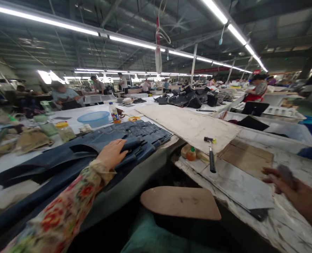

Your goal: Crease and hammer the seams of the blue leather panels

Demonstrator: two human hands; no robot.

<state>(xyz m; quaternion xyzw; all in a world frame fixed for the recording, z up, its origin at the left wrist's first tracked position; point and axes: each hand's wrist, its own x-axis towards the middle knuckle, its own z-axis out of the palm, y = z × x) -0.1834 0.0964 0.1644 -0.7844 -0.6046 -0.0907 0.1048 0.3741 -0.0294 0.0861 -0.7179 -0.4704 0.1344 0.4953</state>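
My left hand (112, 153), in a flowered sleeve, lies flat with fingers spread on a stack of dark blue cut leather pieces (135, 137) on the white table (69, 121). My right hand (282, 179) is blurred over the worn bench at the right and seems to pinch a small grey piece (285, 173). A black-handled hammer (212, 156) lies on the bench between both hands. A tan wooden board (181, 202) sits low in front of me.
A blue basin (94, 118), a bottle (114, 113) and jars (65, 130) stand behind the leather. A pale sheet (187, 124) and cardboard (247, 156) cover the bench. Black bags (190, 98) pile further back. Other workers stand at distant tables.
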